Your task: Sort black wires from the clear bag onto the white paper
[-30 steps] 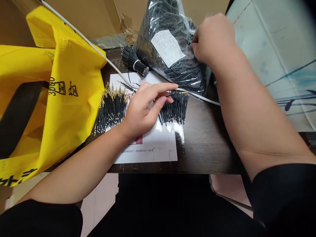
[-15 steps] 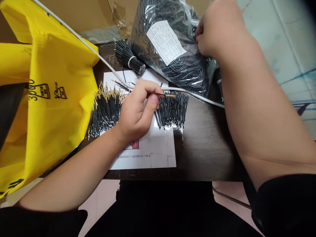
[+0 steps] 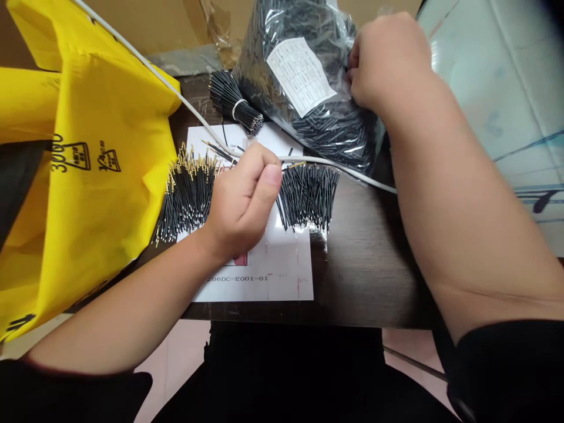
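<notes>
My left hand (image 3: 247, 202) is closed in a pinch on a thin wire with a gold tip (image 3: 298, 164) that sticks out to the right. It hovers between a pile of black wires with gold ends (image 3: 189, 191) and a second pile of black wires (image 3: 308, 194). Under these lies a white printed sheet (image 3: 286, 276). My right hand (image 3: 388, 61) is closed at the right side of a clear plastic bag full of black wires (image 3: 339, 132); its fingertips are mostly hidden, and what they grip cannot be made out.
A yellow bag (image 3: 110, 158) stands at the left. A white cable (image 3: 189, 108) crosses above the sheet. Behind it lies a tied bundle of black wires (image 3: 238, 106). Cardboard (image 3: 176, 29) is at the back, and the dark table (image 3: 370, 264) reaches the front edge.
The wire in my left hand now shows less of its length and its gold tip sits slightly higher and left. My right hand has come slightly lower in view, still at the bag. The view has shifted slightly.
</notes>
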